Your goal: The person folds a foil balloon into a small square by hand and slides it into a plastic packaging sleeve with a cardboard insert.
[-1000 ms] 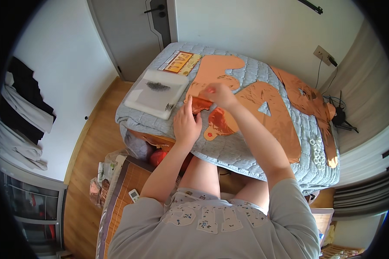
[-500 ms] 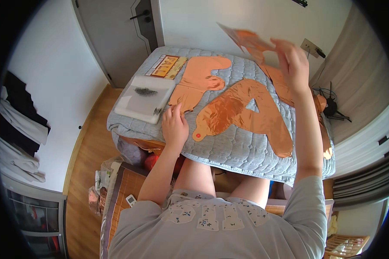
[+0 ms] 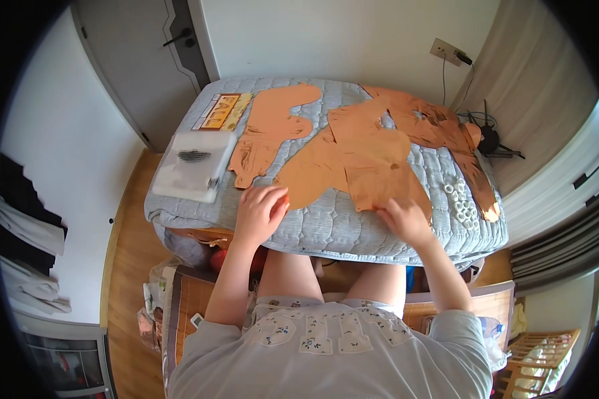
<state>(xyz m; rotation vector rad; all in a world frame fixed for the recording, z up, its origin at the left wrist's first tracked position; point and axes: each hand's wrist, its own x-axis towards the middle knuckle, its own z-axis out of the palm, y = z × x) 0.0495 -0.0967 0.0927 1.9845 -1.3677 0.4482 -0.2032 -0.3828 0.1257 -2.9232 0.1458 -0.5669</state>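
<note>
Flat, uninflated copper-orange foil balloons lie on the quilted bed. At the near right of the overlapping pile, my right hand (image 3: 406,221) pinches the lower edge of one foil balloon (image 3: 376,176). This balloon covers much of the larger A-shaped foil balloon (image 3: 306,174). My left hand (image 3: 259,214) has its fingers curled around the A-shaped balloon's near-left tip, and a bit of orange shows between thumb and fingers. Left of the pile lies another curved foil balloon (image 3: 263,126). More copper foil (image 3: 426,120) stretches along the bed's far right side.
A translucent white plastic case (image 3: 194,166) and a yellow-brown printed card (image 3: 223,112) lie at the bed's left. White rings (image 3: 462,203) sit at the right on the grey-blue quilt (image 3: 326,236). A black router (image 3: 491,139) stands beyond the right edge.
My right hand has come down from above the bed's right side, laying the foil balloon it held over the A-shaped one. My left hand has closed at the A-shaped balloon's tip. The view has shifted.
</note>
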